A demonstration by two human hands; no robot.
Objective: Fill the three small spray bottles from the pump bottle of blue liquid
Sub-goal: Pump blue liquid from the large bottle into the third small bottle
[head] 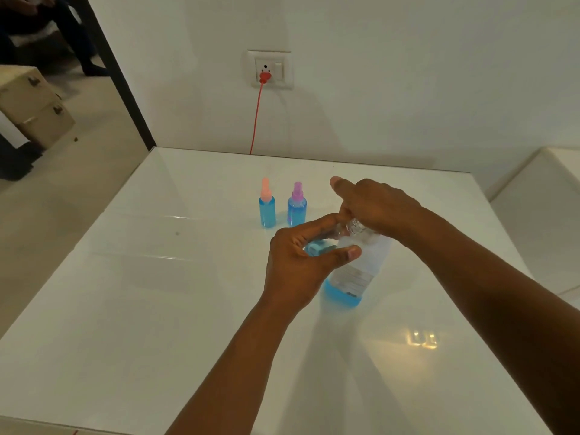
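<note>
Head view shows a white glossy table (157,309) standing against a white wall. Near the middle of the table stands the pump bottle (351,274), a clear one with only a low layer of blue liquid at its bottom and a pale label on its side. The right hand (376,205) covers the top of this bottle from above, its fingers (345,211) curled down on the clear pump part, the thumb sticking out toward the far edge. The left hand (298,262) is just beside the bottle neck, and its fingers are closed around a small spray bottle (315,248); only a blue part of it shows between thumb and forefinger, so I cannot tell how full it is. Two more small bottles stand upright toward the far edge, near each other but apart: one with a peach spray cap (267,211) and one with a purple spray cap (297,211), both holding blue liquid. On the wall a red plug (265,77) sits in a socket, and its red cord hangs down behind the far edge.
</note>
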